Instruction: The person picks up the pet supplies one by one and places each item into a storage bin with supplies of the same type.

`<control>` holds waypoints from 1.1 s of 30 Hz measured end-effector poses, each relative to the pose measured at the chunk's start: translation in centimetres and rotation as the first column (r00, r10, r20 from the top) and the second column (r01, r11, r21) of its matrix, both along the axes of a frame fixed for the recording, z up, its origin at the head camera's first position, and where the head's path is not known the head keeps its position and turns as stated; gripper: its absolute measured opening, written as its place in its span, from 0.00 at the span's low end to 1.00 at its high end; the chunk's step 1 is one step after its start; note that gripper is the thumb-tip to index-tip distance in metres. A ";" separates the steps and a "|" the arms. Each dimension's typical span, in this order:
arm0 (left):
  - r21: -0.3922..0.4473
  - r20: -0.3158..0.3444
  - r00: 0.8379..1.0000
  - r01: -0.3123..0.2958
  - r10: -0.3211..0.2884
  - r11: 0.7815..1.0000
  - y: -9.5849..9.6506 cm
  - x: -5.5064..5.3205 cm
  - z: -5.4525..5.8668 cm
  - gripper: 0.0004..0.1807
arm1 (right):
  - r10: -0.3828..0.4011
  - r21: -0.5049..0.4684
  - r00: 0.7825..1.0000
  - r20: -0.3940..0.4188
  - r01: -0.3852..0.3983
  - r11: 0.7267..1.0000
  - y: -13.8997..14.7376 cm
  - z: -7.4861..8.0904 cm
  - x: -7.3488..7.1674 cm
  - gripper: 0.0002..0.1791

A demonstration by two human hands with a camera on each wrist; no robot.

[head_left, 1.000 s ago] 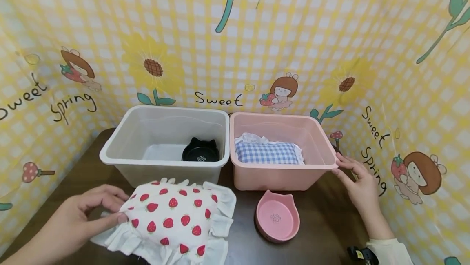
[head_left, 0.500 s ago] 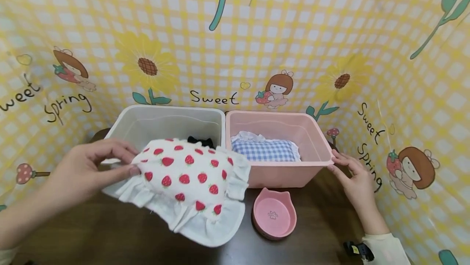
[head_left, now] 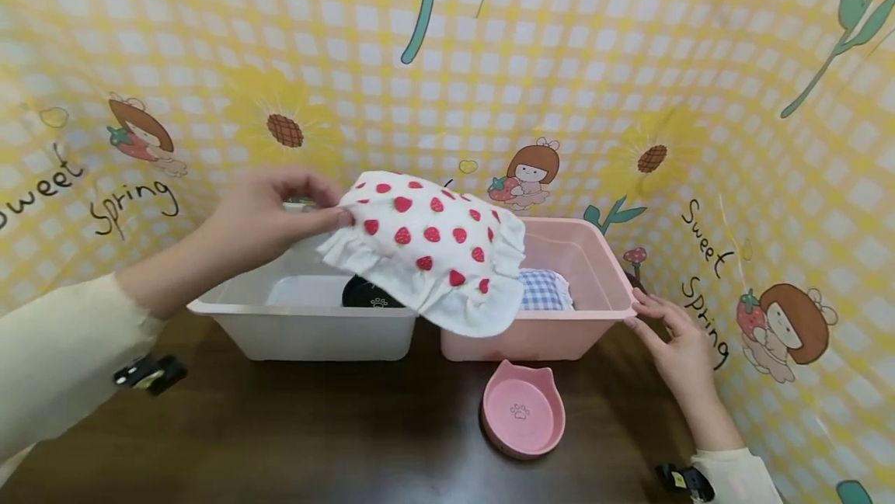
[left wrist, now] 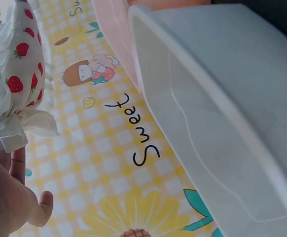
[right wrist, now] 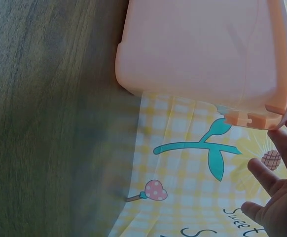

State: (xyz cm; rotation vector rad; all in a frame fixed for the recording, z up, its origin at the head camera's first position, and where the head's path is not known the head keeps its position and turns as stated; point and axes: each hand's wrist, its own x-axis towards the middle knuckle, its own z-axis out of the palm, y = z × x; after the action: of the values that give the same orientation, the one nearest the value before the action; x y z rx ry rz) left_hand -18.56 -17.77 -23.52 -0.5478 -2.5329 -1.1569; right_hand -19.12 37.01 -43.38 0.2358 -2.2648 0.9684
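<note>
My left hand [head_left: 273,213] pinches one corner of a small white pillow [head_left: 426,236] with red strawberries and a ruffled edge. The pillow hangs tilted in the air across the inner rims of the two bins. In the left wrist view, fingers support the strawberry pillow [left wrist: 20,64] by its frilled corner. My right hand [head_left: 674,345] holds the front right corner of the pink bin [head_left: 545,337] between thumb and forefinger; the right wrist view shows the other fingers of this hand [right wrist: 281,192] spread. A blue checked pillow [head_left: 545,290] lies in the pink bin, partly hidden.
Left of the pink bin stands a grey-white bin [head_left: 315,337] with a black cat-eared bowl [head_left: 363,294] inside. A pink cat-eared bowl [head_left: 523,411] sits on the dark wooden table [head_left: 280,426]. Yellow checked cloth [head_left: 587,46] surrounds the table.
My left hand has lifted the strawberry pillow from in front of the grey-white bin, up and to the right. My right hand has stayed at the pink bin's corner.
</note>
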 end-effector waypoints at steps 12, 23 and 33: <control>-0.142 -0.296 0.935 0.161 -0.197 0.977 6.9 -6.4 -0.7 0.06 | 0.000 -0.002 1.000 0.006 0.000 1.000 0.5 0.2 0.5 0.17; -0.175 -0.233 0.951 0.166 -0.204 0.971 11.3 -8.9 -2.4 0.06 | 0.016 0.017 1.000 -0.001 -0.016 1.000 0.1 0.4 -0.2 0.16; -0.154 -0.161 0.973 0.143 -0.168 0.978 13.8 -10.5 -5.6 0.06 | -0.022 0.063 1.000 -0.009 0.023 0.998 0.1 0.5 -0.2 0.17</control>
State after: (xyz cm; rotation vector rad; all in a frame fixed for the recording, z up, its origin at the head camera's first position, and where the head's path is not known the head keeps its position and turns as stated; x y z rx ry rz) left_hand -29.04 -3.98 -29.15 -0.8587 -2.4694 -0.9369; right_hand -19.32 37.16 -42.92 0.2405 -2.2881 0.8834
